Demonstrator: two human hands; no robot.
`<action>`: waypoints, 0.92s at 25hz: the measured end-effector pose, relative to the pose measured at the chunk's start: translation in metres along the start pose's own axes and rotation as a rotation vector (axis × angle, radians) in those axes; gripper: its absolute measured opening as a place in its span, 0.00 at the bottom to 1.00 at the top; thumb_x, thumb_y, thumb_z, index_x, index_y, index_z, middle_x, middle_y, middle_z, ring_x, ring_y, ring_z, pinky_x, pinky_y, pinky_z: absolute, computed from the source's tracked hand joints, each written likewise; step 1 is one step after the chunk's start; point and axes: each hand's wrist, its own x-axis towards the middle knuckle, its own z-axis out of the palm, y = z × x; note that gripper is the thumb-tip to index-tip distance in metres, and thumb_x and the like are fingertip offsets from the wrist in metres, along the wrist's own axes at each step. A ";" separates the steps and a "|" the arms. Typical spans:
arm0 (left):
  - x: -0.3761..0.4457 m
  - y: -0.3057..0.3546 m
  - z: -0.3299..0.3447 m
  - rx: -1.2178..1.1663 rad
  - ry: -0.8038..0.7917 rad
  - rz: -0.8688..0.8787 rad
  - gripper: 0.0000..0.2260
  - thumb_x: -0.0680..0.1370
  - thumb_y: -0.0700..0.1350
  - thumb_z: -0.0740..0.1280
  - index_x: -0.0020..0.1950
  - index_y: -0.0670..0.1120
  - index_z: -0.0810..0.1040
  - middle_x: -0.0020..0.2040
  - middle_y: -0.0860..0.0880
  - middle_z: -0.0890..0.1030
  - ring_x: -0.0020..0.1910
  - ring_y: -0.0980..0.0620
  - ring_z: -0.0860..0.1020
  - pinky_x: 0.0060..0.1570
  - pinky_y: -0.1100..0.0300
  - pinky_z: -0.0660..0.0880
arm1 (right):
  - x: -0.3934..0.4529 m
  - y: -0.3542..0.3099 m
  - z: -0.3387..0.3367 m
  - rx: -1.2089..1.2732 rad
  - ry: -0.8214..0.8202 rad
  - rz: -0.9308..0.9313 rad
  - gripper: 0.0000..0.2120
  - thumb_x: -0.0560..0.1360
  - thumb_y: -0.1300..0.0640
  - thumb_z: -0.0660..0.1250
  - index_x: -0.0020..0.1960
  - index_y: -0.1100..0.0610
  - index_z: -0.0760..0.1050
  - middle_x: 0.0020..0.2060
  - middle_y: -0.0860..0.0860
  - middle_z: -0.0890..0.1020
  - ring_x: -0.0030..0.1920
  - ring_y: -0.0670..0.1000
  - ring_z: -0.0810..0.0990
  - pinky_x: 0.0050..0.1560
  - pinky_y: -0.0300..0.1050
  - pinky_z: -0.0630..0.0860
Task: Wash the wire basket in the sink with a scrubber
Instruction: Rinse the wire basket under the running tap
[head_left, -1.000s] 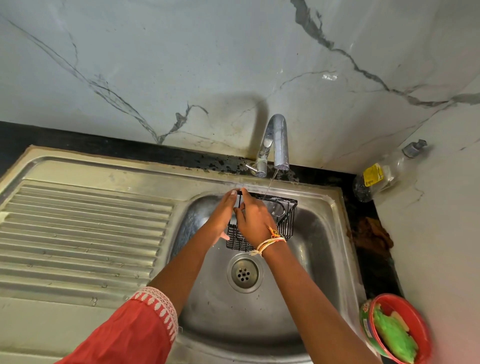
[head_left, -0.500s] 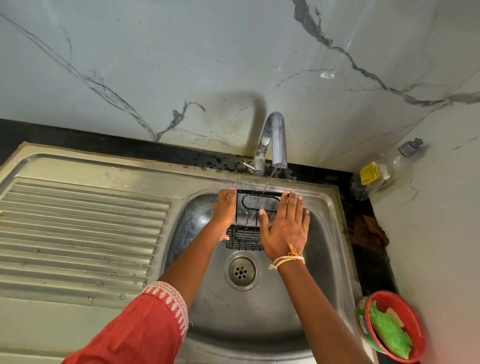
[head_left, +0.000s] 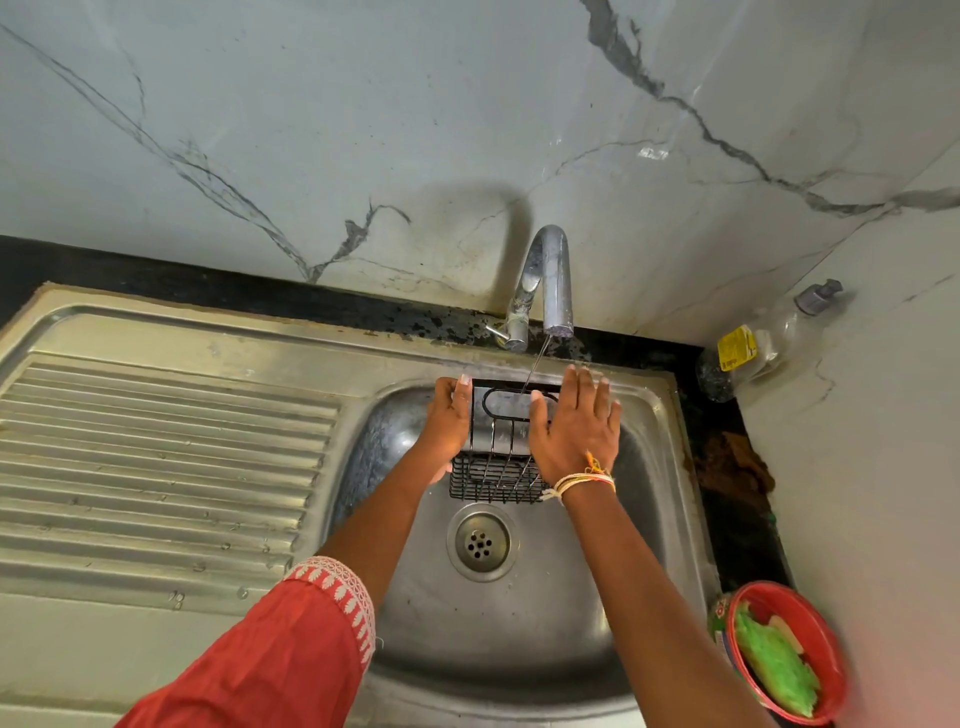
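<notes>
A black wire basket (head_left: 496, 462) is held upright over the steel sink (head_left: 519, 649), under a thin stream of water from the tap (head_left: 550, 280). My left hand (head_left: 449, 415) grips the basket's left edge, thumb on the front. My right hand (head_left: 576, 426) lies flat against its right side with the fingers straight and spread. A green scrubber (head_left: 776, 667) sits in a red bowl (head_left: 826, 639) at the sink's right front corner, far from both hands.
A ribbed draining board (head_left: 156, 467) takes up the left. A clear bottle with a yellow label (head_left: 748, 353) stands in the back right corner, with a brown rag (head_left: 732, 467) below it on the black counter. The drain (head_left: 480, 543) lies just below the basket.
My right hand has moved from the basket's front to its right side and opened flat. The basket has turned more upright under the tap. The left hand keeps its hold.
</notes>
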 end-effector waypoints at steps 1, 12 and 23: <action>0.001 -0.001 0.003 0.020 0.006 0.022 0.12 0.84 0.54 0.51 0.55 0.46 0.63 0.52 0.44 0.70 0.51 0.49 0.70 0.45 0.60 0.69 | -0.002 -0.005 0.001 -0.014 0.002 0.023 0.33 0.80 0.40 0.41 0.78 0.59 0.45 0.77 0.57 0.50 0.77 0.57 0.44 0.76 0.56 0.44; 0.001 -0.010 -0.005 0.060 -0.009 0.079 0.12 0.84 0.53 0.52 0.52 0.44 0.64 0.44 0.49 0.68 0.45 0.54 0.68 0.45 0.61 0.69 | -0.013 0.003 0.008 0.074 0.069 -0.160 0.40 0.76 0.31 0.44 0.78 0.56 0.49 0.77 0.53 0.53 0.77 0.52 0.47 0.75 0.54 0.46; -0.015 -0.004 -0.005 0.067 0.112 0.132 0.11 0.85 0.45 0.50 0.44 0.58 0.61 0.42 0.64 0.61 0.39 0.70 0.64 0.41 0.83 0.63 | -0.019 -0.014 0.014 0.066 0.073 -0.369 0.31 0.80 0.40 0.44 0.78 0.53 0.47 0.78 0.50 0.50 0.77 0.50 0.45 0.76 0.56 0.49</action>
